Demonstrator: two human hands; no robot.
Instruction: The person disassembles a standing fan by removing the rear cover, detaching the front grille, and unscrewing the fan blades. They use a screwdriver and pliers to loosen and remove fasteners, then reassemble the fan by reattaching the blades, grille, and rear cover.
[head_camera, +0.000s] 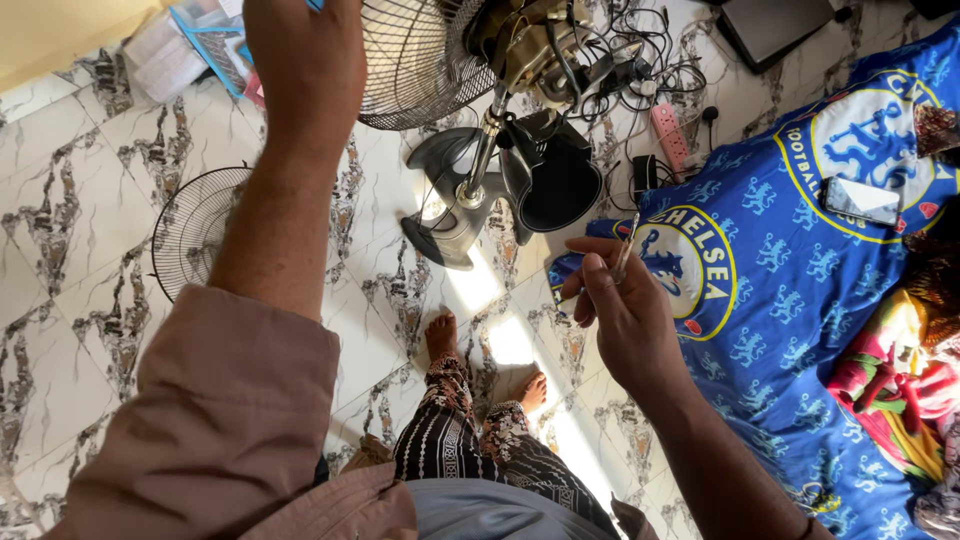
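Note:
My left hand (305, 55) reaches up to the top edge of the view, against the wire guard (420, 70) of a standing fan; its fingers are cut off, so its grip is hidden. The fan's bare motor (535, 40) sits on a metal pole (480, 150) above a dark base (450, 215). My right hand (615, 310) is raised at the centre right, pinching a thin screwdriver (627, 248) between thumb and fingers, tip pointing up. A black motor cover (555, 185) hangs by the pole.
A loose wire fan guard (195, 225) lies on the marbled tile floor (80, 200). A blue printed bedsheet (800, 300) covers the right side, with a phone (860, 200) on it. A pink power strip (670, 135) and tangled cables lie behind the fan. My bare feet (440, 335) are below.

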